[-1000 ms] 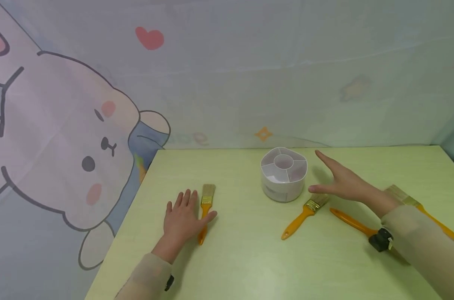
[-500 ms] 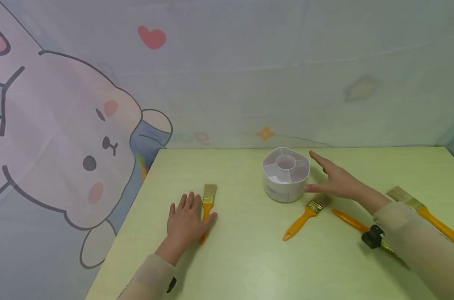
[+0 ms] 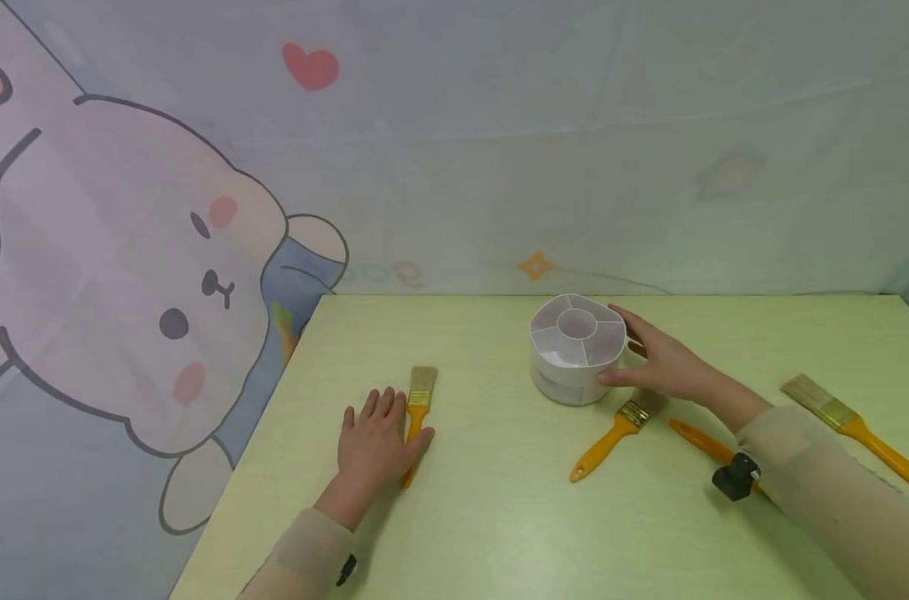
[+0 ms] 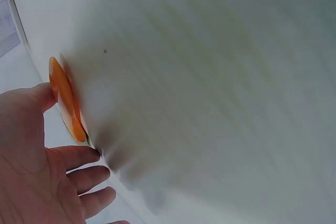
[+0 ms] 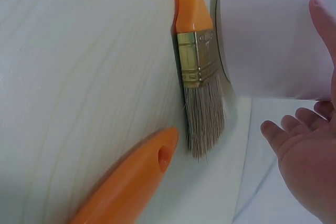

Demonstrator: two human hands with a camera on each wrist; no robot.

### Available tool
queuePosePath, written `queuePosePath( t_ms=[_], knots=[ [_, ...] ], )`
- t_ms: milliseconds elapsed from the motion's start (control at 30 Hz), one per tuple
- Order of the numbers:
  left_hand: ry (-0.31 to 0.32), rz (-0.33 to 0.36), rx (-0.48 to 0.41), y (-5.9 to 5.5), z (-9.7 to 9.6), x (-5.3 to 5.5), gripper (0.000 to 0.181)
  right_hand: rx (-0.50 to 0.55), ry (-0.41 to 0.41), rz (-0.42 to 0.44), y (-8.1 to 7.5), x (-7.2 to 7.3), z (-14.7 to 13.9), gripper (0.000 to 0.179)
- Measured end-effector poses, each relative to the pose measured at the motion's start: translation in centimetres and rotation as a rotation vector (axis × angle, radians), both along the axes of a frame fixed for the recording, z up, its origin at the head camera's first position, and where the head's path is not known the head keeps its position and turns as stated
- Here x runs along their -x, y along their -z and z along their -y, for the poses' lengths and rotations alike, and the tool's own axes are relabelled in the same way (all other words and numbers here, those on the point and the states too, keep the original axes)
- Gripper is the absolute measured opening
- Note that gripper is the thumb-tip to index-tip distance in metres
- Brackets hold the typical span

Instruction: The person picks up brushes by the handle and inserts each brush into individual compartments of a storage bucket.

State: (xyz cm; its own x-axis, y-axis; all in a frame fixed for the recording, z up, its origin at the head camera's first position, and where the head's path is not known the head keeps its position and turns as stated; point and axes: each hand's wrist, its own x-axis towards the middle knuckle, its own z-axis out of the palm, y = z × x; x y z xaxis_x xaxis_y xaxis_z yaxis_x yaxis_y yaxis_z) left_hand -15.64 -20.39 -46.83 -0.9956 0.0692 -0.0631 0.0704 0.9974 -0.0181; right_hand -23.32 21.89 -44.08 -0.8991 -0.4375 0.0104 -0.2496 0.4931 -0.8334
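A white round organizer, divided into several sections round a central cup, stands near the table's back edge. My right hand reaches its right side, thumb across the front wall and fingers extended behind. The right wrist view shows the thumb over the organizer wall and the other fingers spread by its edge. On the left, my left hand lies palm down beside a paintbrush. Its thumb extends over the orange handle, its fingers loosely straight.
Another paintbrush lies just in front of the organizer, bristles toward my right hand. A third brush is partly hidden under my right forearm, and one more lies farther right. A printed cloth hangs behind the table.
My right hand has moved left, from beside the organizer to its right side, with the thumb now over its front wall. My left hand stays by its brush.
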Motion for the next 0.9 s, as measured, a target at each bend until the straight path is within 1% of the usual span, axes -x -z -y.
queuePosePath(
  t_ms=[100,133,267,500,700,900],
  knots=[
    [0.006,-0.011,-0.004,0.10,-0.02,0.10,0.079,0.046,-0.002,0.008,0.09,0.03,0.17,0.097],
    [0.008,-0.017,-0.009,0.11,-0.05,0.10,0.078,0.048,-0.009,0.012,0.41,0.20,0.03,0.097],
    [0.004,-0.033,-0.023,0.23,-0.13,0.13,0.074,0.083,-0.015,0.040,0.57,0.10,0.08,0.094],
    [-0.004,-0.040,-0.017,0.40,-0.12,0.15,0.071,0.151,-0.018,0.077,0.76,0.02,0.39,0.090],
    [0.011,-0.053,-0.021,0.12,-0.13,0.13,0.064,0.169,-0.030,0.071,0.83,-0.09,0.45,0.090],
    [0.026,-0.070,-0.033,0.22,0.09,0.22,0.058,0.169,-0.019,0.079,0.87,-0.15,0.60,0.089]
  ],
)
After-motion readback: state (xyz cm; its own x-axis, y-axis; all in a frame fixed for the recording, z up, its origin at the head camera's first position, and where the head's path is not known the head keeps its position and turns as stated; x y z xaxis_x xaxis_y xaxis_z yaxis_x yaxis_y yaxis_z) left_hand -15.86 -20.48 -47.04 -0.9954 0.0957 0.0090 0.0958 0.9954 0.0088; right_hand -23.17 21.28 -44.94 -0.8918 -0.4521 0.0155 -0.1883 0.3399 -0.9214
